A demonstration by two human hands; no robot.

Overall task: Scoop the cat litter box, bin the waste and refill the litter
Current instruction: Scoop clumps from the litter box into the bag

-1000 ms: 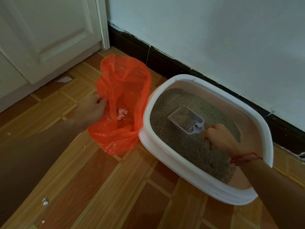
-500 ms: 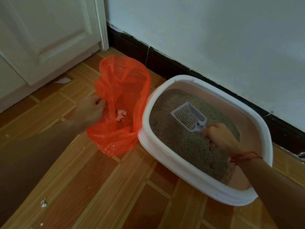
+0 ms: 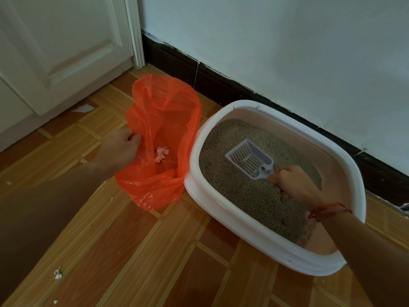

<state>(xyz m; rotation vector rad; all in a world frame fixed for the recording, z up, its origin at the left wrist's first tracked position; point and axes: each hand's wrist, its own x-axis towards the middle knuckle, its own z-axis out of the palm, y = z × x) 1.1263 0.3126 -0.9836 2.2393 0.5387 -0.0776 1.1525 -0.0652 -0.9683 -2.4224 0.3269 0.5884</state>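
The right hand grips the slotted scoop, held empty over the litter in the litter box. The left hand pinches the orange bag rim, beside the box on the floor.

The slotted grey scoop, empty, juts forward-left from the right hand gripping its handle, over tan litter in the white litter box. The left hand pinches the open orange bag at its near rim, and the bag touches the box.
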